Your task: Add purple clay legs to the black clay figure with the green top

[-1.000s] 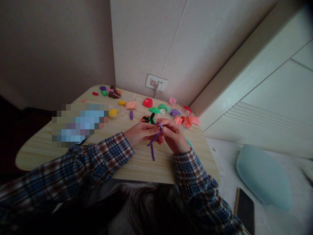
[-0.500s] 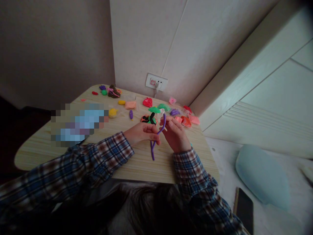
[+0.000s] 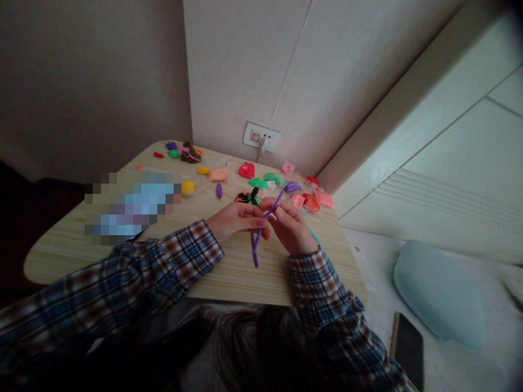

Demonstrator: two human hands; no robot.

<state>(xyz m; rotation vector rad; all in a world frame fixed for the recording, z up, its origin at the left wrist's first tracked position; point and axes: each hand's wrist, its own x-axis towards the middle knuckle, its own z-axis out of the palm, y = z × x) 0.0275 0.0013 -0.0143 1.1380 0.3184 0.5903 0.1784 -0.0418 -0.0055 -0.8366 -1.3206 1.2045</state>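
Note:
A long, thin purple clay strip (image 3: pixel 256 252) runs slantwise between my hands, with a doubled or forked part hanging below. My left hand (image 3: pixel 233 220) is closed in a pinch on its middle. Close beside it, my right hand (image 3: pixel 295 227) pinches the upper part between thumb and fingers, and the top end sticks out past the fingertips. Just beyond my hands lie a green and black clay piece (image 3: pixel 254 198) and a green clay packet (image 3: pixel 258 183). Part of the strip is hidden behind my left fingers.
The wooden table (image 3: pixel 196 277) carries several clay packets, including a red one (image 3: pixel 246 170) and a peach one (image 3: pixel 218 175). A blurred-out screen (image 3: pixel 134 207) lies at left. A wall socket (image 3: pixel 261 136) holds a plug. At right are a dark phone (image 3: pixel 407 348) and a pale blue cushion (image 3: pixel 439 294).
My right fingers have shifted in over the strip, nearer my left hand. The strip's upper end, curved upward before, now leans straighter to the right. My left hand stays nearly still.

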